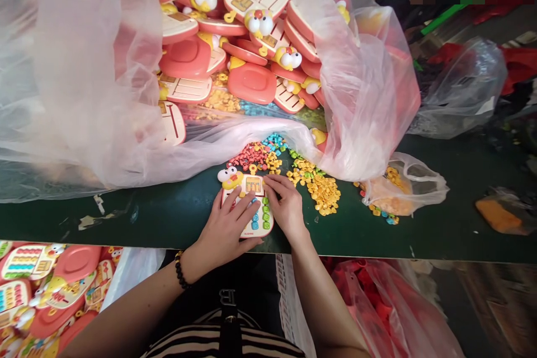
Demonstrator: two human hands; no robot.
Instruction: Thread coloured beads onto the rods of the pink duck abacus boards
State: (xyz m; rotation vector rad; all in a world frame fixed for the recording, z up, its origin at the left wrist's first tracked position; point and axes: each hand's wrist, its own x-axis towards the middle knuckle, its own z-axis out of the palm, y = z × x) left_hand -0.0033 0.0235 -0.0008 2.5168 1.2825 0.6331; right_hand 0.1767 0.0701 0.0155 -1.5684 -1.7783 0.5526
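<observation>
A sliding-puzzle toy (248, 233), cream-faced with a red rim and a yellow duck head with bulging white eyes, lies on the green table in front of me. Blue and green square buttons sit in its right-hand slots. Across its left part lies my left hand (229, 218), fingers spread over the face and thumb near the lower edge, hiding some slots. At the toy's upper right corner, my right hand (286, 201) has thumb and fingers drawn together; whatever is between the tips is hidden. Just beyond are piles of red buttons (251, 155), blue buttons (274, 142) and yellow buttons (323, 193).
A large clear plastic bag (364, 123) full of similar toys (251, 84) opens toward me behind the piles. To the right are a small bag of buttons (405, 184) and an orange wrapped item (501, 212). Toys with filled slots (50, 285) lie below the table's left edge.
</observation>
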